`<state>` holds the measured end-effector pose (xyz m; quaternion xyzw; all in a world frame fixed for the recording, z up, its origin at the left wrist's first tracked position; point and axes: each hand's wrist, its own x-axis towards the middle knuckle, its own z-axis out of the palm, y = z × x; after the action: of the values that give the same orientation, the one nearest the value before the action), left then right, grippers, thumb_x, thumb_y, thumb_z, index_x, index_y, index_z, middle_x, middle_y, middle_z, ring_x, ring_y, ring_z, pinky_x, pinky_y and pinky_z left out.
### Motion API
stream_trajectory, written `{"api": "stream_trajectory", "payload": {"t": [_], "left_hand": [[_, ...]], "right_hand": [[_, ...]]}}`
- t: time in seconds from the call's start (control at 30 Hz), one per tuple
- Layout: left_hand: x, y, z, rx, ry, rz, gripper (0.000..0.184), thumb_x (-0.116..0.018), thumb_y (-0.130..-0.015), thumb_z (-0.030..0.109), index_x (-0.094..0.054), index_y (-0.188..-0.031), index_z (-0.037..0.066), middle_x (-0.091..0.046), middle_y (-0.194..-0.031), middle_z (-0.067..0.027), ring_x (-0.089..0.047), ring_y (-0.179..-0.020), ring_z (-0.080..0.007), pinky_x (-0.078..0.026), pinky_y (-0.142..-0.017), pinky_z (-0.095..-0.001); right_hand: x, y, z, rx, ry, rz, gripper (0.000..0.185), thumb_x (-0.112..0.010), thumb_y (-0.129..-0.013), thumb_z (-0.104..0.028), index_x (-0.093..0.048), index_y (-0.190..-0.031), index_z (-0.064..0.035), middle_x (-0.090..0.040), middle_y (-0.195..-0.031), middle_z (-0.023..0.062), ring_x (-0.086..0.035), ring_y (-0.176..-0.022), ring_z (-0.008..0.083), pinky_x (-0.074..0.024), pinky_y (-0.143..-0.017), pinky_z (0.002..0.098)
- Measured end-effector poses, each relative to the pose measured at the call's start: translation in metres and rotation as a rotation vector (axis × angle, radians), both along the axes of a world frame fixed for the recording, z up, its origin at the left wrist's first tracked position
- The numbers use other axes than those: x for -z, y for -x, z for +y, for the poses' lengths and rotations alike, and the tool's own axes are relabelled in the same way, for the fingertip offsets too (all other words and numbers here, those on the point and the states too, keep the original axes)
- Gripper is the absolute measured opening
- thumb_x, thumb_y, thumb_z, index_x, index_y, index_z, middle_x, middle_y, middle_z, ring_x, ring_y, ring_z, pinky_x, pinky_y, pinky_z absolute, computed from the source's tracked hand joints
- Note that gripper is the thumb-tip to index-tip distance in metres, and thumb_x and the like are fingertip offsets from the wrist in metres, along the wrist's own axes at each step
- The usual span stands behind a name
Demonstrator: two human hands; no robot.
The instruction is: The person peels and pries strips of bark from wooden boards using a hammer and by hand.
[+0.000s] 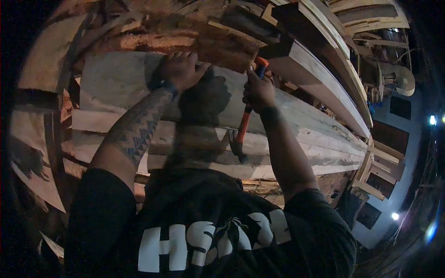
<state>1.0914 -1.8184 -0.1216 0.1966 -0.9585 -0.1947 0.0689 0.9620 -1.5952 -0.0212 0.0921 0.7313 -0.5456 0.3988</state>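
A claw hammer with an orange and dark handle is gripped by my right hand. Its dark metal head points down towards my body, over the lower boards, and the orange grip end sticks out above my fist. My left hand rests at the far edge of a wide pale wooden board, fingers hooked over that edge and thumb spread to the right. The fingertips are partly hidden. A dark shadow falls across the board between my two hands.
Long stacked planks run from under the board to the right. A thick timber beam lies at the upper right. Sawdust lies beyond the board. More wooden pieces stand at left, and lamps shine at right.
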Motion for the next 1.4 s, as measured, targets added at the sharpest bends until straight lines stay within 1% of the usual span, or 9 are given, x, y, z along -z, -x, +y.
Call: {"api": "stream_trajectory", "payload": {"t": [0.2, 0.5, 0.6, 0.7, 0.8, 0.97, 1.1, 1.2, 1.4], "left_hand": [[-0.009, -0.002, 0.006, -0.035, -0.076, 0.045, 0.054, -0.06, -0.095, 0.059, -0.064, -0.109, 0.007, -0.069, -0.117, -0.0177, -0.062, -0.116, -0.0383, -0.041, -0.109, -0.053], [-0.003, -0.006, 0.003, -0.008, -0.005, 0.083, 0.054, -0.058, -0.097, 0.055, -0.062, -0.116, 0.005, -0.067, -0.122, -0.0194, -0.057, -0.124, -0.0401, -0.039, -0.112, -0.0537], [0.007, -0.001, 0.007, -0.069, 0.078, 0.26, 0.054, -0.063, -0.091, 0.06, -0.068, -0.1, 0.007, -0.069, -0.107, -0.0142, -0.062, -0.108, -0.034, -0.041, -0.104, -0.0531], [0.009, -0.001, 0.007, -0.056, 0.057, 0.202, 0.057, -0.063, -0.09, 0.062, -0.068, -0.099, 0.006, -0.069, -0.107, -0.0149, -0.062, -0.108, -0.0344, -0.041, -0.104, -0.0519], [0.006, 0.0, 0.005, -0.038, -0.018, 0.159, 0.062, -0.063, -0.092, 0.062, -0.065, -0.111, 0.003, -0.068, -0.114, -0.0204, -0.063, -0.111, -0.043, -0.045, -0.101, -0.0586], [0.015, 0.0, 0.006, -0.02, 0.004, 0.183, 0.067, -0.06, -0.092, 0.067, -0.065, -0.112, 0.003, -0.068, -0.115, -0.0202, -0.063, -0.112, -0.0429, -0.044, -0.102, -0.0579], [0.012, 0.0, 0.007, -0.032, 0.078, 0.192, 0.066, -0.058, -0.093, 0.066, -0.067, -0.109, 0.003, -0.07, -0.11, -0.0195, -0.063, -0.111, -0.0373, -0.039, -0.109, -0.0566], [0.015, 0.001, 0.008, -0.043, 0.095, 0.236, 0.063, -0.058, -0.095, 0.063, -0.065, -0.114, 0.003, -0.068, -0.113, -0.0198, -0.062, -0.111, -0.0425, -0.043, -0.103, -0.0577], [0.009, 0.0, 0.006, -0.038, 0.026, 0.214, 0.062, -0.058, -0.095, 0.064, -0.065, -0.11, 0.004, -0.068, -0.11, -0.0198, -0.062, -0.111, -0.0413, -0.044, -0.103, -0.0552]], "right_hand": [[0.009, 0.0, -0.005, -0.002, 0.017, 0.013, 0.038, -0.071, -0.099, -0.041, -0.048, -0.083, -0.0156, -0.045, -0.058, -0.0029, -0.044, -0.043, 0.0139, -0.0366, -0.04, 0.034], [-0.011, -0.009, -0.02, -0.026, -0.123, 0.074, 0.028, -0.068, -0.101, -0.037, -0.05, -0.093, -0.0172, -0.039, -0.058, -0.0049, -0.039, -0.042, 0.0105, -0.0327, -0.038, 0.0313], [0.003, 0.0, -0.011, -0.001, -0.059, 0.04, 0.028, -0.066, -0.102, -0.038, -0.051, -0.092, -0.0174, -0.039, -0.058, -0.0054, -0.038, -0.042, 0.0104, -0.032, -0.038, 0.0306], [0.023, 0.014, -0.004, -0.045, -0.095, 0.049, 0.029, -0.064, -0.103, -0.039, -0.052, -0.088, -0.0184, -0.039, -0.058, -0.0057, -0.038, -0.042, 0.0103, -0.0306, -0.038, 0.0296], [0.035, 0.024, -0.006, -0.152, -0.123, 0.062, 0.031, -0.064, -0.103, -0.039, -0.05, -0.084, -0.0196, -0.038, -0.057, -0.0062, -0.036, -0.042, 0.01, -0.0292, -0.039, 0.029], [0.036, 0.024, -0.01, -0.099, 0.005, -0.11, 0.033, -0.066, -0.102, -0.04, -0.046, -0.084, -0.0207, -0.036, -0.057, -0.0065, -0.035, -0.042, 0.0094, -0.0287, -0.039, 0.0291], [0.013, 0.011, -0.008, -0.017, -0.007, -0.066, 0.033, -0.067, -0.102, -0.039, -0.045, -0.086, -0.0202, -0.037, -0.058, -0.0061, -0.037, -0.042, 0.0097, -0.0298, -0.038, 0.0302], [0.003, 0.008, -0.008, -0.02, 0.014, -0.043, 0.033, -0.067, -0.102, -0.039, -0.046, -0.086, -0.0193, -0.037, -0.058, -0.0058, -0.038, -0.043, 0.0099, -0.0304, -0.038, 0.0307], [0.013, 0.017, -0.009, -0.008, -0.06, 0.043, 0.032, -0.064, -0.103, -0.043, -0.051, -0.089, -0.0177, -0.038, -0.058, -0.0053, -0.04, -0.044, 0.0104, -0.0311, -0.039, 0.0303]]}}
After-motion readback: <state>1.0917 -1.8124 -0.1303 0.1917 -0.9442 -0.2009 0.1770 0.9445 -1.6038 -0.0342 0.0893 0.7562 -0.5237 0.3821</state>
